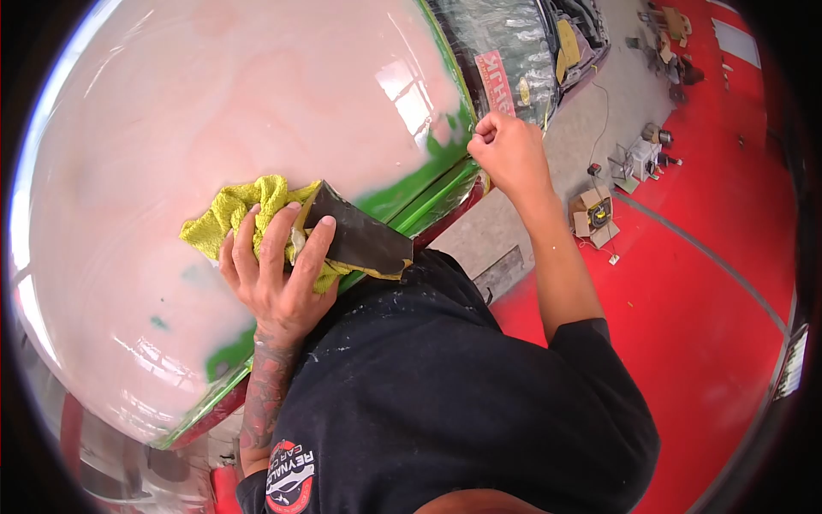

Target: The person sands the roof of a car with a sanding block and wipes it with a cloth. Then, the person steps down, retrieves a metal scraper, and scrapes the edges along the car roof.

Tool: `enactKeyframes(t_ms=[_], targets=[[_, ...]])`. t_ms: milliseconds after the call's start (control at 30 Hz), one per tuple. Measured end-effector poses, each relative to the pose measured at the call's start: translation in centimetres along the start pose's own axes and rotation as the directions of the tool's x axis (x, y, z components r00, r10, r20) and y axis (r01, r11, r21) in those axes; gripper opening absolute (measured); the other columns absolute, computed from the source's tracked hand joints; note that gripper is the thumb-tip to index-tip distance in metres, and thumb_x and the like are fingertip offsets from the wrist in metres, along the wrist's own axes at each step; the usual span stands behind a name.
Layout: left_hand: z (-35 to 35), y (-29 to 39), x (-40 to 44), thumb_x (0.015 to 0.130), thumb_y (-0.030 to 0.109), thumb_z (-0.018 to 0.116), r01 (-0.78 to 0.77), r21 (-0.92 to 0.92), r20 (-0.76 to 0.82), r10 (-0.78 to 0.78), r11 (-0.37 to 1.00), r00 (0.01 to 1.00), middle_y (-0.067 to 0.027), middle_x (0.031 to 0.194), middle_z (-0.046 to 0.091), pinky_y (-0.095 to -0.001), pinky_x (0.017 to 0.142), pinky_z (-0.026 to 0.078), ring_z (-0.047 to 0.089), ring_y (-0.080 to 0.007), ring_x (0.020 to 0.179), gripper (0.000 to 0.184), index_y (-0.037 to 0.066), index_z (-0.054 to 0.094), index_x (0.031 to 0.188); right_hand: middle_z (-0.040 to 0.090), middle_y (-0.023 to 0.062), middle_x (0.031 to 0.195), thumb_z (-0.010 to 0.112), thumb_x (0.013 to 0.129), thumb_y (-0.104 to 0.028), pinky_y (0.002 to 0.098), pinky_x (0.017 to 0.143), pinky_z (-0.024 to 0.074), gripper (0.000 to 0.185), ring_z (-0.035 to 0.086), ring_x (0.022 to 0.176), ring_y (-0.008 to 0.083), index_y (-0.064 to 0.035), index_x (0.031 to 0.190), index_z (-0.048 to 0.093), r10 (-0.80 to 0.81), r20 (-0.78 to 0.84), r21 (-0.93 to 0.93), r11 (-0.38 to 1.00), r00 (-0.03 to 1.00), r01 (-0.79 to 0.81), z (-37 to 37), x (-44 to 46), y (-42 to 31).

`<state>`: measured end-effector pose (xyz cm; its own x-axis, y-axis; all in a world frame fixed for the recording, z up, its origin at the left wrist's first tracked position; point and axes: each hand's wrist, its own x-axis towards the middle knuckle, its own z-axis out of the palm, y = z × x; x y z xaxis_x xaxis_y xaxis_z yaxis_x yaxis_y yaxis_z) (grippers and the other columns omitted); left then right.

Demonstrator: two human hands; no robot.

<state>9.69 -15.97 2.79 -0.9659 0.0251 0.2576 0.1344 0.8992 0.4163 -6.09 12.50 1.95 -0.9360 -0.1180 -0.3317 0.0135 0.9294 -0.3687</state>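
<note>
My left hand (282,274) presses a crumpled yellow cloth (257,204) against the car roof (214,103), fingers bent over it. A dark, curled sheet of sandpaper (355,233) with a yellowish edge is tucked beside the cloth, under my index finger and thumb. The roof is pale pinkish white and shiny, with green paint (402,193) showing along its edge. My right hand (512,154) is closed, thumb and fingers pinched together at the roof's edge near the windshield. Whether anything small is between those fingers is hidden.
The windshield (505,38) bears a red sticker (495,81). On the right, an open cardboard box (593,221) and a small white stand (644,160) with items sit on the red floor (685,343). A cable (606,111) runs across the grey floor strip.
</note>
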Motion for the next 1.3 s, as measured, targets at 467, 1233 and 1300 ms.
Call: enactKeyframes(t_ms=[467, 1233, 1300], targets=[[-0.3, 0.0, -0.1, 0.058, 0.014, 0.08, 0.015, -0.015, 0.027, -0.014, 1.0, 1.0, -0.0015, 0.128, 0.062, -0.0526, 0.101, 0.038, 0.055, -0.0333, 0.122, 0.06, 0.03, 0.072, 0.115, 0.067, 0.026, 0.074, 0.067, 0.069, -0.015, 0.0472, 0.075, 0.0532, 0.016, 0.066, 0.076, 0.0434, 0.0004, 0.073, 0.065, 0.049, 0.0, -0.23, 0.972, 0.999, -0.048, 0.4, 1.8, -1.2], [-0.2, -0.1, 0.0, 0.06, 0.015, 0.079, 0.014, 0.001, 0.025, -0.014, 1.0, 1.0, -0.0011, 0.127, 0.062, -0.0513, 0.101, 0.038, 0.055, -0.0331, 0.121, 0.058, 0.031, 0.071, 0.115, 0.069, 0.0132, 0.069, 0.07, 0.078, -0.014, 0.0369, 0.064, 0.0532, 0.013, 0.068, 0.063, 0.0243, -0.001, 0.08, 0.068, 0.092, 0.01, 0.151, 0.984, 0.996, -0.092, 0.1, 0.5, 0.9], [-0.3, 0.0, 0.0, 0.06, 0.015, 0.079, 0.016, 0.002, 0.032, -0.016, 1.0, 0.999, -0.0011, 0.127, 0.062, -0.0515, 0.101, 0.037, 0.055, -0.0332, 0.121, 0.058, 0.031, 0.071, 0.115, 0.069, 0.014, 0.069, 0.07, 0.078, -0.013, 0.038, 0.065, 0.0534, 0.013, 0.068, 0.063, 0.0255, -0.0009, 0.079, 0.067, 0.09, -0.013, 0.153, 0.984, 0.996, -0.087, 0.2, 0.3, 0.6]])
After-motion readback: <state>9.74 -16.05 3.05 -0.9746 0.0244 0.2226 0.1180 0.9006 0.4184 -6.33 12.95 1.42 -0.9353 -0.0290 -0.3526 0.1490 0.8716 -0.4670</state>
